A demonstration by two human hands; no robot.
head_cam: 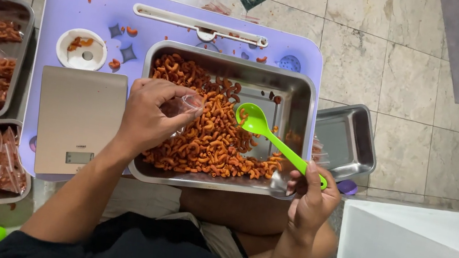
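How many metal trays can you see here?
4. One big tray of orange macaroni on the purple table, one empty tray to its right, and two trays of filled bags at the left edge, upper and lower. Others may lie out of view.

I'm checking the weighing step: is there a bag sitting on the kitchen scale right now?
No, the flat scale is bare on top, while the left hand holds the small clear bag over the steel tray of macaroni.

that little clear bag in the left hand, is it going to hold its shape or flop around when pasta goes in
The small clear plastic bag looks thin and crumpled in the left hand, so it is probably floppy and would sag unless its mouth is held open. It appears empty, so likely very light. Its glossy film may be slippery.
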